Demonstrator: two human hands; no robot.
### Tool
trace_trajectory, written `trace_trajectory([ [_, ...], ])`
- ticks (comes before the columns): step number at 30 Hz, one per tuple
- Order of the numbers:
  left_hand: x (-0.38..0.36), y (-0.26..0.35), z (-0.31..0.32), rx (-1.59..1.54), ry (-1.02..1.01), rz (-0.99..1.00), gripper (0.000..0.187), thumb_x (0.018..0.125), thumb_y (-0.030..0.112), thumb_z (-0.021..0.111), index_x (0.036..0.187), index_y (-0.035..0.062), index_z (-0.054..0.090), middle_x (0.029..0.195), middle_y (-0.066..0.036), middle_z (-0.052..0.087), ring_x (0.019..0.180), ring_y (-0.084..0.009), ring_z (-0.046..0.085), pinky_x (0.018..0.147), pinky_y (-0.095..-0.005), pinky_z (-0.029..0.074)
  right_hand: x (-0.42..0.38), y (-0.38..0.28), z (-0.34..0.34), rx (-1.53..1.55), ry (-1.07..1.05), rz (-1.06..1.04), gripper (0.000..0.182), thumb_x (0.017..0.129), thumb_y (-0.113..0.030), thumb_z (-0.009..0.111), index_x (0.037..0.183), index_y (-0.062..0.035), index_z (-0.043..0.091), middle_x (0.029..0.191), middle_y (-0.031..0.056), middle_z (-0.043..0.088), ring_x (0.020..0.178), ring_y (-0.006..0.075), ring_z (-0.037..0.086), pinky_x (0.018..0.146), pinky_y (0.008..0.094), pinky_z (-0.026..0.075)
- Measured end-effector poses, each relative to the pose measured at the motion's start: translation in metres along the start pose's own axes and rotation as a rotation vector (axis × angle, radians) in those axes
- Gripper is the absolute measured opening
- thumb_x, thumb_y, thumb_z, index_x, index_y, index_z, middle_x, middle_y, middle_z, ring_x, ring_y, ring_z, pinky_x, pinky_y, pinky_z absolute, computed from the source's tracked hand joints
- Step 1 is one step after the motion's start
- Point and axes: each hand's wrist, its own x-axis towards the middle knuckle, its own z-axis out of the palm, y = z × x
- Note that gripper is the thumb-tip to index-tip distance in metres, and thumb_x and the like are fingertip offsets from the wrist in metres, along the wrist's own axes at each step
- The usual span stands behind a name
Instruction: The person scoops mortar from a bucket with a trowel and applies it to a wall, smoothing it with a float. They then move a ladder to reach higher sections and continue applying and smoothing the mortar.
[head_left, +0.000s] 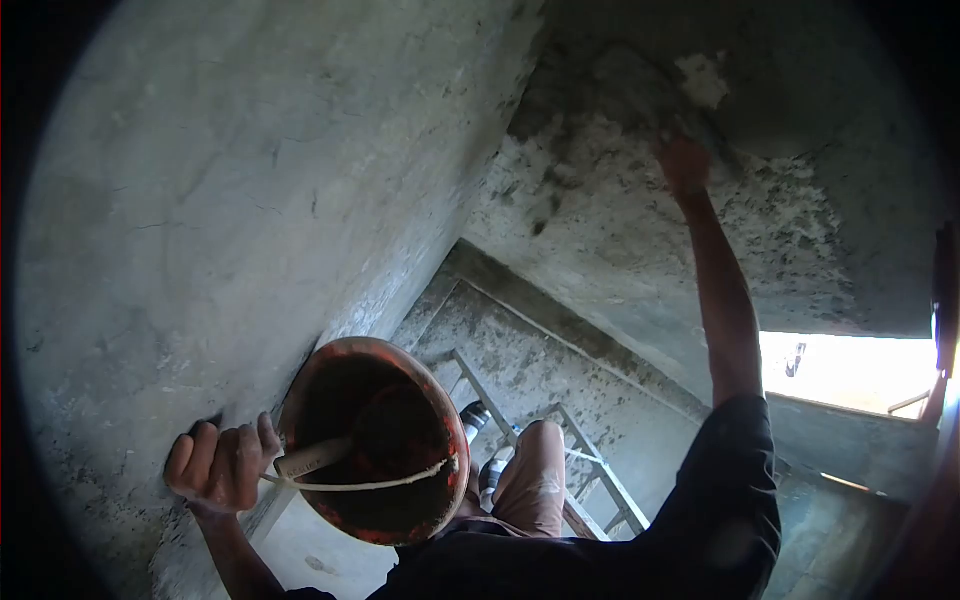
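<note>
A round reddish bucket (457,440), dark and stained inside, is tilted with its mouth toward me, low and left of the middle. My left hand (218,468) is closed beside its rim, at the end of the pale bucket handle (375,487) that crosses the mouth. A light-coloured tool handle with lettering (312,458) pokes out of the bucket; its far end is lost in the dark. High on the right, my right hand (686,163) is raised to the wall, blurred by motion. Its fingers appear wrapped round a long, flat plastering trowel (722,148), also smeared, against rough patchy plaster (610,165).
A grey wall (190,240) rises close on the left. Below me stands a metal ladder (590,450), with my knee (540,460) and shoes near it. The speckled floor (510,345) lies far down. A bright opening (850,370) is at right.
</note>
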Motion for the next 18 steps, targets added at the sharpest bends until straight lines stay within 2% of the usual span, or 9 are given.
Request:
trace_trajectory([
  [1, -0.001, 0.000, 0.001, -0.004, 0.009, -0.006, 0.020, 0.076, 0.012, 0.065, 0.064, 0.0069, 0.049, 0.045, -0.004, 0.043, 0.044, -0.0197, 0.044, 0.044, -0.0307, 0.024, 0.001, 0.015, -0.017, -0.065, 0.017, -0.029, 0.049, 0.084, -0.054, 0.048, 0.112, -0.0151, 0.059, 0.087, 0.0125, 0.066, 0.064, 0.0288, 0.065, 0.054, 0.0397, 0.053],
  [4, 0.001, 0.000, 0.000, -0.020, -0.016, 0.007, 0.018, 0.079, 0.013, 0.061, 0.065, 0.0055, 0.052, 0.045, -0.004, 0.046, 0.043, -0.0189, 0.044, 0.044, -0.0303, 0.024, 0.039, 0.044, -0.068, -0.190, 0.023, -0.058, 0.047, 0.085, -0.053, 0.046, 0.112, -0.0158, 0.058, 0.090, 0.0132, 0.066, 0.066, 0.0291, 0.065, 0.053, 0.0401, 0.053],
  [7, -0.001, 0.000, 0.001, -0.031, -0.003, -0.004, 0.019, 0.078, 0.012, 0.060, 0.064, 0.0059, 0.050, 0.046, -0.003, 0.045, 0.042, -0.0187, 0.043, 0.044, -0.0301, 0.024, 0.082, 0.042, -0.081, -0.058, -0.029, 0.050, 0.053, 0.085, -0.055, 0.044, 0.115, -0.0123, 0.056, 0.085, 0.0191, 0.065, 0.069, 0.0352, 0.064, 0.056, 0.0463, 0.054],
  [9, -0.002, 0.001, 0.001, -0.031, -0.001, -0.001, 0.020, 0.078, 0.011, 0.060, 0.063, 0.0063, 0.049, 0.046, -0.003, 0.045, 0.042, -0.0186, 0.043, 0.044, -0.0300, 0.024, 0.087, 0.007, -0.091, 0.096, 0.039, 0.249, 0.056, 0.084, -0.058, 0.044, 0.110, -0.0101, 0.057, 0.083, 0.0200, 0.065, 0.069, 0.0355, 0.064, 0.057, 0.0472, 0.053],
  [13, -0.003, 0.002, 0.000, 0.006, -0.049, -0.025, 0.023, 0.076, 0.011, 0.061, 0.060, 0.0074, 0.045, 0.047, -0.002, 0.043, 0.042, -0.0179, 0.043, 0.045, -0.0300, 0.024, 0.066, -0.028, -0.039, 0.273, 0.077, 0.223, 0.055, 0.083, -0.057, 0.045, 0.108, -0.0090, 0.057, 0.078, 0.0219, 0.064, 0.067, 0.0353, 0.064, 0.056, 0.0488, 0.053],
  [16, -0.001, 0.002, 0.000, 0.030, -0.053, -0.025, 0.023, 0.075, 0.010, 0.061, 0.060, 0.0088, 0.044, 0.048, 0.000, 0.043, 0.041, -0.0163, 0.041, 0.048, -0.0295, 0.025, 0.039, -0.060, 0.015, 0.127, -0.020, 0.160, 0.052, 0.084, -0.054, 0.046, 0.108, -0.0097, 0.057, 0.073, 0.0210, 0.064, 0.063, 0.0344, 0.064, 0.053, 0.0486, 0.053],
  [18, -0.004, 0.003, -0.002, 0.026, -0.087, -0.053, 0.023, 0.074, 0.011, 0.062, 0.060, 0.0114, 0.044, 0.047, 0.000, 0.043, 0.040, -0.0151, 0.040, 0.049, -0.0299, 0.025, 0.025, -0.079, 0.027, 0.227, 0.170, 0.067, 0.050, 0.084, -0.052, 0.046, 0.108, -0.0100, 0.058, 0.067, 0.0191, 0.063, 0.057, 0.0333, 0.064, 0.050, 0.0462, 0.053],
])
